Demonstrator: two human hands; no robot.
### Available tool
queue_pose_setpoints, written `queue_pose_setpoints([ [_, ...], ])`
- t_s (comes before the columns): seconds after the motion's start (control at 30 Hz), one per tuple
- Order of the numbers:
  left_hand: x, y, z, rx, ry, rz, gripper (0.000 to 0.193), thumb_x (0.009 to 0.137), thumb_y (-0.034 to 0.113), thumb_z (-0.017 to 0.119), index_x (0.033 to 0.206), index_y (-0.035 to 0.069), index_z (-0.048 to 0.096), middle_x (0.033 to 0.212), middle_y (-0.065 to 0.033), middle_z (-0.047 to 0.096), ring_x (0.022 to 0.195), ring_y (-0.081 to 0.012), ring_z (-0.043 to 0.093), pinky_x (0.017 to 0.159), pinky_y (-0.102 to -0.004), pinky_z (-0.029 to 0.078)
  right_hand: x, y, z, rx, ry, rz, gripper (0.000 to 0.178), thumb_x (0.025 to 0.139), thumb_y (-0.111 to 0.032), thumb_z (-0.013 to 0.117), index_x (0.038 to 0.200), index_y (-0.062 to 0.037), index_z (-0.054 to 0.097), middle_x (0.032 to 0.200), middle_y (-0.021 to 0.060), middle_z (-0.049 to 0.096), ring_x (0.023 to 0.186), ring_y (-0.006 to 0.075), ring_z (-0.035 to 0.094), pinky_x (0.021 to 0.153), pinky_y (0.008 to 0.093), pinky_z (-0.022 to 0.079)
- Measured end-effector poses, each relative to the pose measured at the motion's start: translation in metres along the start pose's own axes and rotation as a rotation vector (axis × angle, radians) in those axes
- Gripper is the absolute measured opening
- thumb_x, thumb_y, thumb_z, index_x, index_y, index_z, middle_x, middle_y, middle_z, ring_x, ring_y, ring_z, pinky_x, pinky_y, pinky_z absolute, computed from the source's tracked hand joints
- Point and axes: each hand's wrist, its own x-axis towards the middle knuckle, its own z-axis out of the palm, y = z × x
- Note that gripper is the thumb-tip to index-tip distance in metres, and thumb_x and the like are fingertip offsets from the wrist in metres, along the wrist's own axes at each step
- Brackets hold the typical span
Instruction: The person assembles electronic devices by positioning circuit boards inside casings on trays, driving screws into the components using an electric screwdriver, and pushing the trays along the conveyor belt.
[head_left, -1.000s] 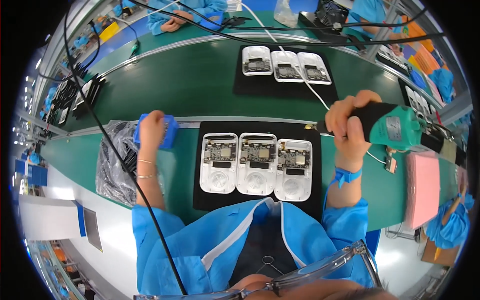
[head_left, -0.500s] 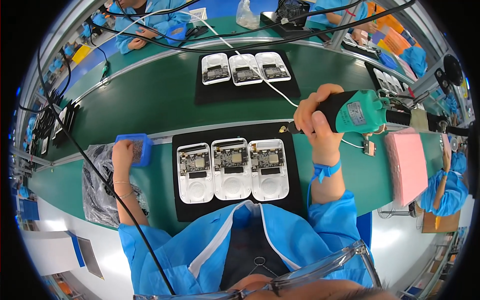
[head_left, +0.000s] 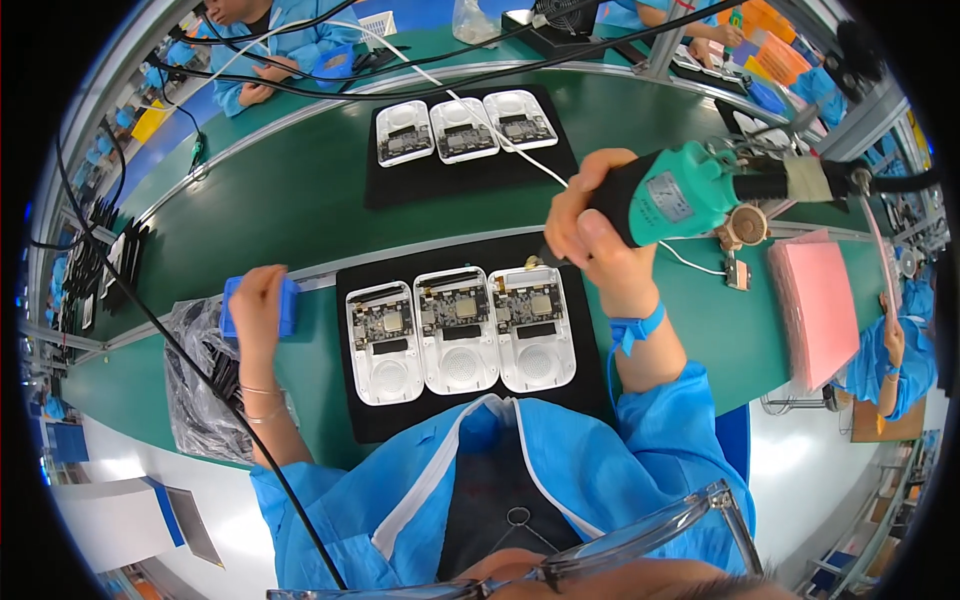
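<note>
My right hand (head_left: 603,228) is wrapped round a green and black electric screwdriver (head_left: 682,195), held sideways. Its bit end sits just over the top edge of the right white casing (head_left: 537,362); contact cannot be made out. Beside it lie the middle white casing (head_left: 457,365) and the left white casing (head_left: 383,375), all three with circuit boards and round speaker grilles. They rest on a black mat (head_left: 400,425). My left hand (head_left: 257,298) is over a small blue bin (head_left: 289,308), fingertips pinched together; whatever they hold is too small to see.
Crumpled clear plastic bagging (head_left: 205,400) lies left of the bin. Three more casings stand on a far black mat (head_left: 400,190). A pink stack of sheets (head_left: 815,310) is at the right. Black cables (head_left: 150,290) and a white cable (head_left: 425,75) cross the view. Co-workers sit beyond.
My left hand has risen out of the blue bin with its fingers pinched. My right hand has brought the screwdriver left, toward the top of the right casing. The view has shifted slightly.
</note>
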Motion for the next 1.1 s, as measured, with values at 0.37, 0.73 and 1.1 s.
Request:
queue_pose_setpoints([
  [0.37,-0.029,0.167,0.085,-0.498,-0.307,0.509,0.013,0.068,0.005,0.069,0.075,0.001,0.058,0.075,-0.008,0.053,0.07,-0.0251,0.054,0.059,-0.0338,0.046,-0.01,0.008,0.019,0.191,-0.116,0.162,0.031,0.077,-0.004,0.06,0.099,0.0006,0.04,0.064,0.0044,0.052,0.052,0.0095,0.048,0.046,0.0216,0.039],
  [0.73,-0.042,0.162,0.083,-0.584,-0.172,0.574,0.014,0.072,0.008,0.067,0.077,0.0,0.057,0.077,-0.0104,0.052,0.071,-0.0268,0.054,0.063,-0.0353,0.047,-0.021,0.006,0.035,0.152,-0.077,0.158,0.039,0.078,-0.023,0.067,0.098,-0.0093,0.037,0.055,0.0005,0.039,0.043,0.0089,0.036,0.042,0.0242,0.032],
  [1.1,-0.098,-0.021,-0.043,0.193,0.234,-0.302,0.006,0.081,0.006,0.058,0.082,0.0,0.061,0.076,-0.014,0.06,0.069,-0.0296,0.06,0.064,-0.0349,0.048,-0.008,0.005,0.03,0.061,0.005,0.031,0.035,0.08,-0.026,0.064,0.093,-0.0099,0.036,0.052,-0.0022,0.037,0.038,0.0062,0.034,0.038,0.0204,0.029],
])
